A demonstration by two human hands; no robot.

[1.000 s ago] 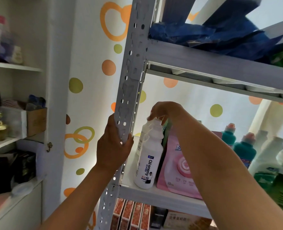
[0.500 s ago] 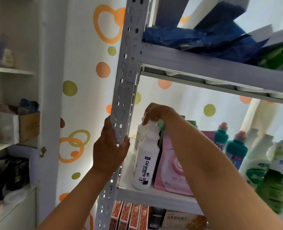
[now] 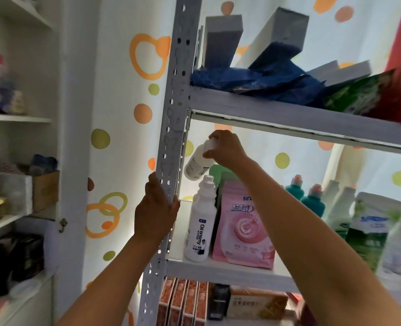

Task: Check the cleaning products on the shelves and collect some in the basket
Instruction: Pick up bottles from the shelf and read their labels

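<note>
The right hand (image 3: 226,150) is pinching the lifted white bottle (image 3: 198,162) by its cap; the left hand (image 3: 156,214) is gripping the shelf post (image 3: 173,128). Support the body before drawing it out.

Right hand (image 3: 225,149) gripping tilted white bottle (image 3: 198,164)

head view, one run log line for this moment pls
left hand: grips shelf post | right hand: holds white bottle by cap, lifted, tilted | second white bottle: upright on shelf
</note>
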